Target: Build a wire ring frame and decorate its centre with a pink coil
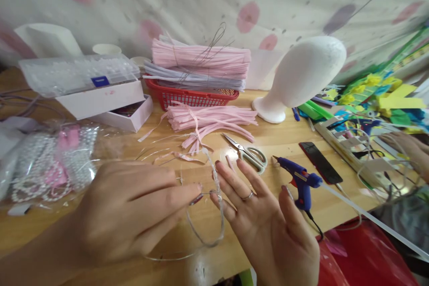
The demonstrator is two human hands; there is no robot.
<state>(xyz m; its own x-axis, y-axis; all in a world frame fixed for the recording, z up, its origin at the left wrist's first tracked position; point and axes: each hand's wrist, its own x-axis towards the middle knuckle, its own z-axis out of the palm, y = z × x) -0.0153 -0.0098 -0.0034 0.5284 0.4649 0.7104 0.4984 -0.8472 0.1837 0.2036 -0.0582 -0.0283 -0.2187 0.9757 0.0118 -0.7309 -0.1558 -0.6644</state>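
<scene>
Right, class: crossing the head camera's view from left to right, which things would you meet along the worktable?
Bag of pearl strands → wearer's left hand → clear loop → scissors → blue glue gun → another person's hand.

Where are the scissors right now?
In the head view, the scissors lie on the wooden table right of centre, just beyond the right hand, between the pink strips and the blue glue gun.

The left grip (134,210) pinches a thin wire (205,193) by a clear beaded loop (217,182) (the right grip (264,223) spread beside it)
</scene>
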